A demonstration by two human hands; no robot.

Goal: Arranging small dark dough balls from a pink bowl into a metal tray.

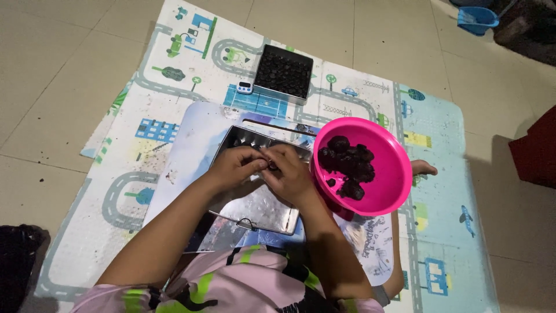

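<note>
My left hand (234, 165) and my right hand (289, 171) meet over a shiny metal tray (258, 203), fingers pinched together on a small dark lump (270, 166) held between them. Just right of my right hand a pink bowl (394, 168) holds several dark, sticky-looking lumps (349, 165). Farther ahead on the mat stands a second metal tray (284, 72) filled with several small dark pieces in rows.
A play mat (174, 104) with a road pattern covers the tiled floor. A glossy sheet (191, 145) lies under the near tray. A small white and blue device (245, 87) sits beside the far tray. A blue tub (476, 18) stands at the far right, and my bare foot (424, 168) shows behind the bowl.
</note>
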